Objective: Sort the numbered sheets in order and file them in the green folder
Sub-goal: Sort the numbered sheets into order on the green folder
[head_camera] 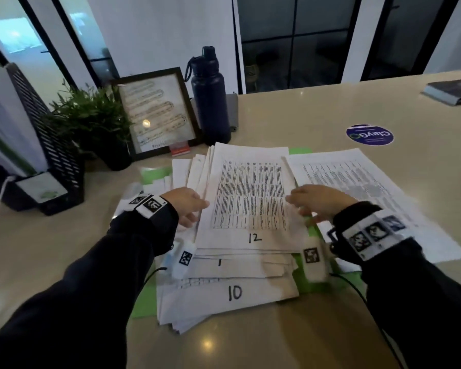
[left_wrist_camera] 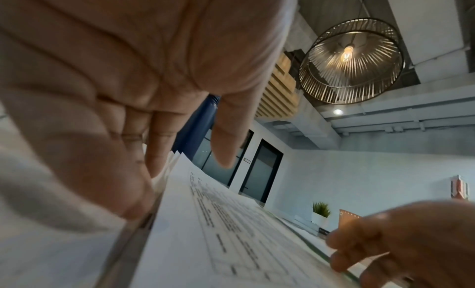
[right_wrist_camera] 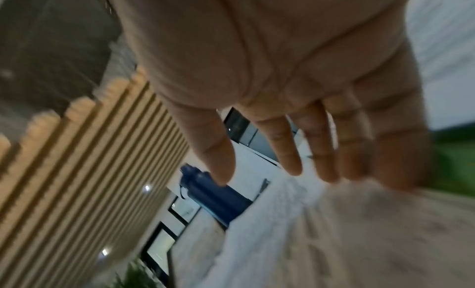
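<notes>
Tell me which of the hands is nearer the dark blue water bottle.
Left. The left hand rests at the left edge of the sheet marked 12, below the water bottle. The right hand lies at that sheet's right edge, farther off.

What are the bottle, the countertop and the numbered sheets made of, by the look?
Bottle: probably powder-coated metal; matte navy, no glare, dark plastic-looking lid.
Countertop: likely polished stone or laminate; beige, glossy, mirrors ceiling lights.
Numbered sheets: plain white printer paper; thin, curling edges, printed tables, handwritten "12".
</notes>
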The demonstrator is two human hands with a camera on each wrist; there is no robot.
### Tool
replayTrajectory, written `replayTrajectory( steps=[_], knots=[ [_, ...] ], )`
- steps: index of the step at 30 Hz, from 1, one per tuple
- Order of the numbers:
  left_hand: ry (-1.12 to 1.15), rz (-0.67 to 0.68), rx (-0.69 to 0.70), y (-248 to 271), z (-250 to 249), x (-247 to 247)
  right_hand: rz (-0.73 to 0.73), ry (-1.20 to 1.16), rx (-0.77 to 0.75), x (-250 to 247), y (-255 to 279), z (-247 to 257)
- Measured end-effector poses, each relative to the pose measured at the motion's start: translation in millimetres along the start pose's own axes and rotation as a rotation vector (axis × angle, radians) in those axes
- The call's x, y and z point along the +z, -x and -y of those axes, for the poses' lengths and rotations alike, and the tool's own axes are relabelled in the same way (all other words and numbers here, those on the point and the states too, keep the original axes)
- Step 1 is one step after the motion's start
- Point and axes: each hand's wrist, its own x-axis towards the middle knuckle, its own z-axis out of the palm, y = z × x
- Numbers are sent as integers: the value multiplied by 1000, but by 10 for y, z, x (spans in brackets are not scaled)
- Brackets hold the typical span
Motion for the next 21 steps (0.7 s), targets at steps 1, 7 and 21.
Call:
replayTrajectory(
  steps=[1,7,21],
  knots=[
    [25,21,0,8,13,5,-26,-14,22,67,-54,-33],
    [141,151,-5,86,70,54,5,-172,80,157,-178,-76],
    [-332,-40,-32,185,452,-303,2,62,-37,207,-200,-100]
  ],
)
